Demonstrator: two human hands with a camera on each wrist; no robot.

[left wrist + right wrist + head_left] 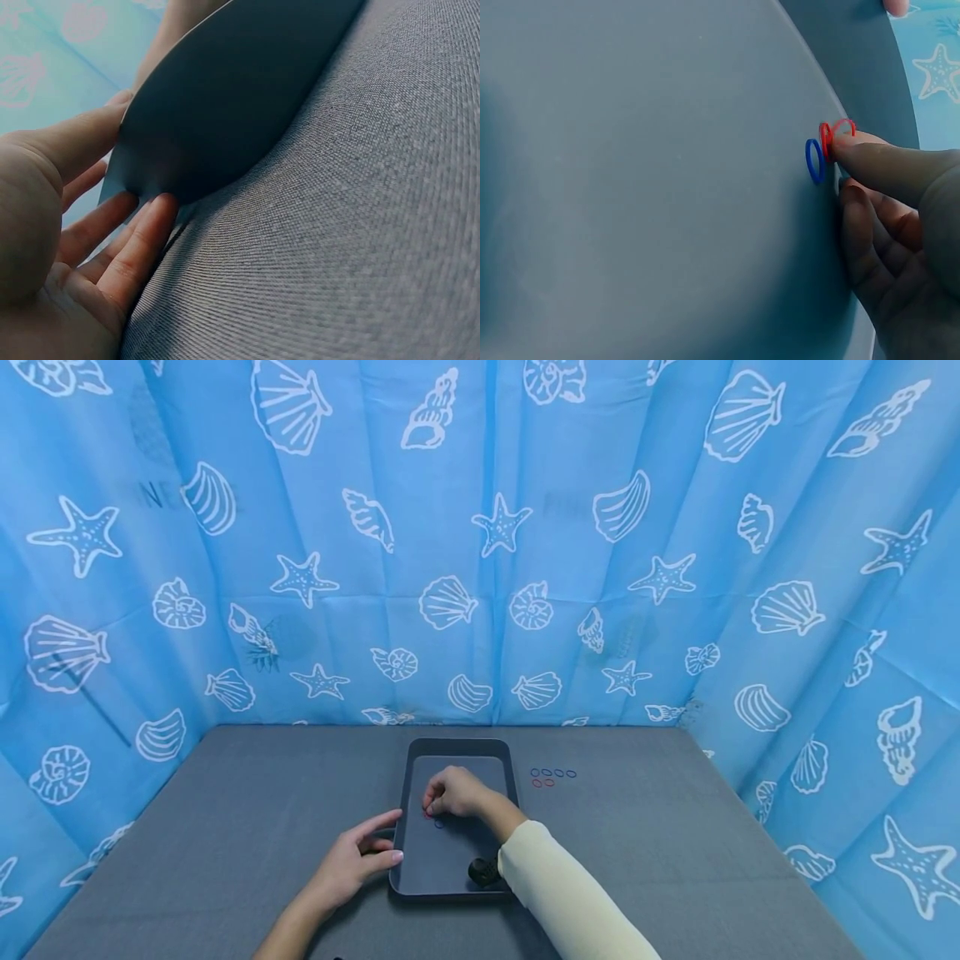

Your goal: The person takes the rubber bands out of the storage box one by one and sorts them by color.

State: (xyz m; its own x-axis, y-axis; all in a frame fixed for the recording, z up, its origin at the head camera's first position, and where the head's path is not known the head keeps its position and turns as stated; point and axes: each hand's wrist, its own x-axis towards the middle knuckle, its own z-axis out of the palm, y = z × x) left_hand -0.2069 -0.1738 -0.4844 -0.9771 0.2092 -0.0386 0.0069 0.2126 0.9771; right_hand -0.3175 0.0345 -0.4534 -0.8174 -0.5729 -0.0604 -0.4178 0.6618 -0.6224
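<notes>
A dark grey rectangular tray lies on the table. Over its inside, my right hand pinches a small red ring between thumb and forefinger. Just beside those fingertips are another red ring and a blue ring, close together at the tray floor. My left hand rests at the tray's left side. In the left wrist view, its fairly straight fingers touch the outer wall while the thumb reaches the rim.
Right of the tray, several blue rings and two red rings lie in rows on the grey tablecloth. A round black object shows at the right sleeve's cuff, above the tray's near right corner. Behind hangs a blue shell-print curtain.
</notes>
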